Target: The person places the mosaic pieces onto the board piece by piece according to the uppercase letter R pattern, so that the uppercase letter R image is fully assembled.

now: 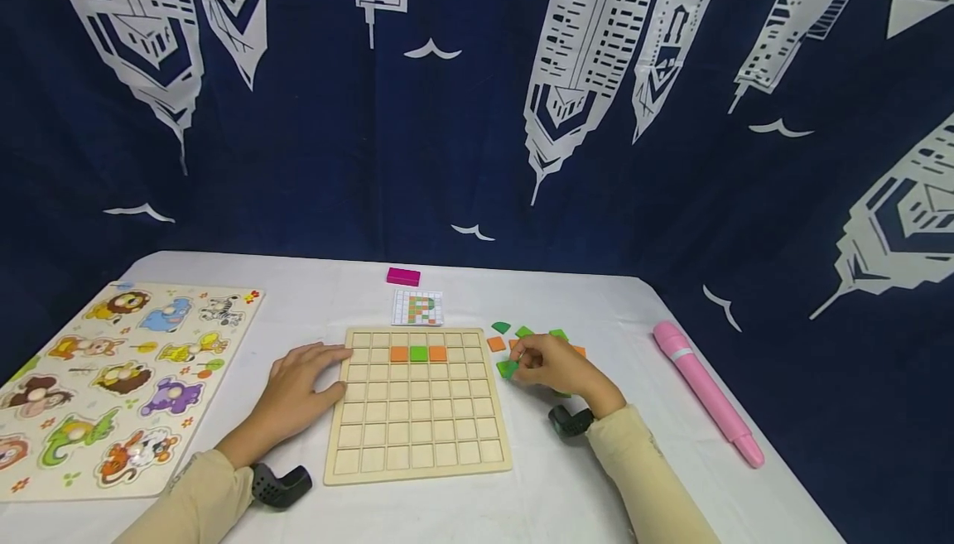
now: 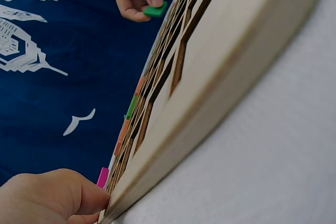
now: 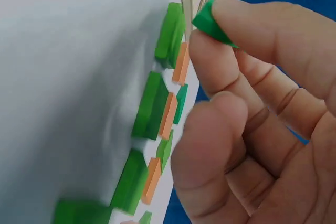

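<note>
from afar i had the right hand (image 1: 562,364) pinching a green tile (image 3: 211,23) between thumb and finger, near the right edge of the wooden board (image 1: 420,410). the left hand (image 1: 301,385), fingers relaxed, touched its left edge. three set tiles (image 1: 419,353) lay in it, a printed card (image 1: 417,309) just beyond.

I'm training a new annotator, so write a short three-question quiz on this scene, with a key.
1. What does the right hand pinch? (a) a pink tube, (b) a green piece, (c) a card
2. True or false: the left hand touches the edge of the board.
3. How many placed pieces sit in the board's squares, and in which colours, left to right in the head view?

Key: 1. b. 2. True. 3. Three: orange, green, orange.
</note>
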Demonstrator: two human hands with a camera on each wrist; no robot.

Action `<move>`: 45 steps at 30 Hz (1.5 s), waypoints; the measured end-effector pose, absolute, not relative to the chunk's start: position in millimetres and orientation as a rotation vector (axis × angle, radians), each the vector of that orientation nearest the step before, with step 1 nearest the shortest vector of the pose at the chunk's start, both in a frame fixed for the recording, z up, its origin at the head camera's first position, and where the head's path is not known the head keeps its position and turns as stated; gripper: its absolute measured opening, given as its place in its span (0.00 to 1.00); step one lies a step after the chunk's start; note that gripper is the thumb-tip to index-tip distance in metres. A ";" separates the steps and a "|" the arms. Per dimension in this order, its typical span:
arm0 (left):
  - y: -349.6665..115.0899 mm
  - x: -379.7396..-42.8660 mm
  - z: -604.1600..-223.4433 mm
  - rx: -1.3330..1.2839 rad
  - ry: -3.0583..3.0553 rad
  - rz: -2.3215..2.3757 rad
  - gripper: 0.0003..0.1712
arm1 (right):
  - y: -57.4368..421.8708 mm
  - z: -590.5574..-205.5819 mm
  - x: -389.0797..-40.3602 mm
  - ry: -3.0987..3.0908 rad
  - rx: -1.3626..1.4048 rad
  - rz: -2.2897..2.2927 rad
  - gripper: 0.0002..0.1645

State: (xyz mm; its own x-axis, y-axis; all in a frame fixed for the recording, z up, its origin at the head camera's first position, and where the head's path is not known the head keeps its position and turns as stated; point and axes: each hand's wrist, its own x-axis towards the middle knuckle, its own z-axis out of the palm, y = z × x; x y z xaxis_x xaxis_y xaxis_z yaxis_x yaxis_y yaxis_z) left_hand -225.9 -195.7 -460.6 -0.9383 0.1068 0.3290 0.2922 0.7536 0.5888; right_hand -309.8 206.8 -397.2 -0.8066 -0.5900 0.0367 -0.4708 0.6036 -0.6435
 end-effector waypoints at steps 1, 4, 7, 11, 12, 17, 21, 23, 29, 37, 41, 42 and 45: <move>-195.7 -225.9 -460.5 -0.311 -2.679 -0.966 0.27 | 205.1 -397.2 -311.4 2.649 -0.886 -0.994 0.09; -195.9 -225.9 -460.7 -0.315 -2.677 -0.966 0.27 | 199.2 -397.0 -316.0 2.652 -0.903 -1.006 0.09; -195.7 -225.1 -460.6 -0.320 -2.670 -0.965 0.27 | 190.7 -396.3 -320.2 2.653 -0.900 -1.019 0.11; -195.1 -224.7 -460.0 -0.319 -2.673 -0.967 0.27 | 178.2 -394.7 -325.4 2.631 -0.856 -1.061 0.13; -194.9 -224.6 -459.7 -0.318 -2.675 -0.968 0.27 | 175.1 -394.4 -326.6 2.626 -0.848 -1.067 0.13; -194.3 -224.5 -458.1 -0.314 -2.682 -0.973 0.27 | 160.1 -393.8 -332.3 2.608 -0.802 -1.083 0.14; -194.3 -224.9 -457.8 -0.314 -2.683 -0.973 0.27 | 149.2 -394.7 -336.5 2.580 -0.755 -1.114 0.13; -194.6 -225.1 -458.2 -0.318 -2.681 -0.970 0.27 | 144.4 -395.7 -338.8 2.560 -0.725 -1.148 0.10; -195.5 -224.8 -459.3 -0.330 -2.666 -0.970 0.27 | 132.5 -397.3 -343.3 2.542 -0.687 -1.183 0.05; -195.5 -224.0 -458.2 -0.328 -2.672 -0.972 0.27 | 122.3 -396.4 -344.9 2.620 -0.678 -1.078 0.05; -196.1 -224.3 -458.0 -0.325 -2.675 -0.973 0.28 | 118.1 -398.6 -345.1 2.657 -0.640 -1.028 0.05; -196.2 -224.4 -458.0 -0.325 -2.676 -0.974 0.28 | 117.1 -399.4 -345.1 2.667 -0.630 -1.014 0.05; -196.3 -224.4 -457.9 -0.325 -2.677 -0.979 0.27 | 113.8 -400.2 -343.2 2.688 -0.589 -0.989 0.06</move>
State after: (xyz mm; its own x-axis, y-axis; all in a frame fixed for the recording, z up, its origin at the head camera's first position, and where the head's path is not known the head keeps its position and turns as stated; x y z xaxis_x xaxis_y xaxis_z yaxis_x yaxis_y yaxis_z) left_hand -224.4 -196.3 -457.9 -0.9379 0.1154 0.3271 0.2991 0.7465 0.5944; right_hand -343.2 113.8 -400.2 -0.8962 -0.4389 -0.0643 -0.2927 0.6939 -0.6579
